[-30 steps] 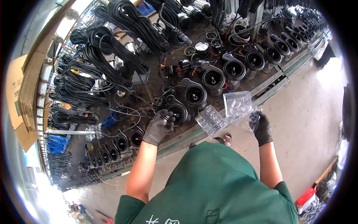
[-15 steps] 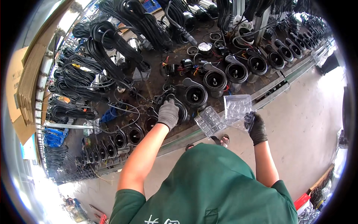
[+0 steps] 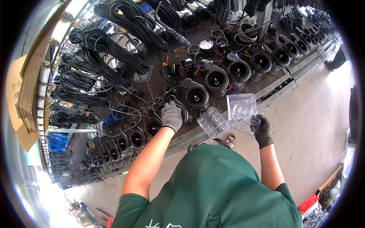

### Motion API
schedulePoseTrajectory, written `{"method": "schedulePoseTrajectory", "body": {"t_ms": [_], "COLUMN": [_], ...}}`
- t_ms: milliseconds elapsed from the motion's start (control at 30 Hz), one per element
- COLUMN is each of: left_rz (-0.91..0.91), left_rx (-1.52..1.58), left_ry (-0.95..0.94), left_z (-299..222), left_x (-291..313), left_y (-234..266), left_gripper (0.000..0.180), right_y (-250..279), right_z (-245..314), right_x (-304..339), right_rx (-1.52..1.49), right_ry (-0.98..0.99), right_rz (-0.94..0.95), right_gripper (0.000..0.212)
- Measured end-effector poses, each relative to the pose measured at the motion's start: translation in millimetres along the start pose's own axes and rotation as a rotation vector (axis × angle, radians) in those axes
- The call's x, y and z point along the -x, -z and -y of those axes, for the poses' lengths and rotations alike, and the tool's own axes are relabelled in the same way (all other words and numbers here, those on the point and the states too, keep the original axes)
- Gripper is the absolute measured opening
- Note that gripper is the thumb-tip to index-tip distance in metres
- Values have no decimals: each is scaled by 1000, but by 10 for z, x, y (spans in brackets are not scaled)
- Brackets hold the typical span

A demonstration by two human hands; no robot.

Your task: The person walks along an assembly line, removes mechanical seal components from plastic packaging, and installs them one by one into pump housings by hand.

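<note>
My left hand [image 3: 172,117], in a grey glove, is closed over the dark parts of a round black housing [image 3: 184,114] near the bench's front edge. What its fingers grip among the black parts and cable is hidden. To its right stands an uncovered black pump housing [image 3: 196,97] with a metal shaft in the middle. Off the front of the bench, my right hand [image 3: 263,132], in a darker glove, is closed on clear plastic trays. One moulded tray [image 3: 213,122] with small compartments hangs out to the left, beside a larger clear piece [image 3: 242,107].
A row of similar black housings [image 3: 238,72] follows the bench edge to both sides. Bundles of black cable [image 3: 118,49] and small wired parts [image 3: 186,63] lie behind. Flattened cardboard [image 3: 31,91] stands at far left; a metal rail [image 3: 277,88] borders the bench.
The view has shifted slightly. My left hand stays at the same housing, its fingers a little changed in pose. My right hand still holds the trays, nearly in the same place.
</note>
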State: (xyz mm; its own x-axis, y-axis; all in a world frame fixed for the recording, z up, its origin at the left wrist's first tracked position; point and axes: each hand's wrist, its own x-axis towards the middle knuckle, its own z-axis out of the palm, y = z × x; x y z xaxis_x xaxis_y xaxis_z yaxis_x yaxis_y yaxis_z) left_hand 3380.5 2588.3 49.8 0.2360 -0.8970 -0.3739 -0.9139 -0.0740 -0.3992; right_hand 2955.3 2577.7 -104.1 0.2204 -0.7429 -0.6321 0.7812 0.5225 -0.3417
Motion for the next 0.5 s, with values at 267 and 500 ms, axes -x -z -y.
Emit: {"method": "schedulePoseTrajectory", "body": {"t_ms": [267,500], "left_rz": [-53,6], "left_rx": [53,-2], "left_ry": [63,-97], "left_z": [24,88], "left_x": [-31,0], "left_y": [-102,56], "left_gripper": [28,26], "right_y": [37,92], "right_z": [3,84], "right_x": [-112,-137], "right_rx": [-17,-32], "right_ry": [-13,-13], "right_rz": [62,75], "right_gripper": [14,14]}}
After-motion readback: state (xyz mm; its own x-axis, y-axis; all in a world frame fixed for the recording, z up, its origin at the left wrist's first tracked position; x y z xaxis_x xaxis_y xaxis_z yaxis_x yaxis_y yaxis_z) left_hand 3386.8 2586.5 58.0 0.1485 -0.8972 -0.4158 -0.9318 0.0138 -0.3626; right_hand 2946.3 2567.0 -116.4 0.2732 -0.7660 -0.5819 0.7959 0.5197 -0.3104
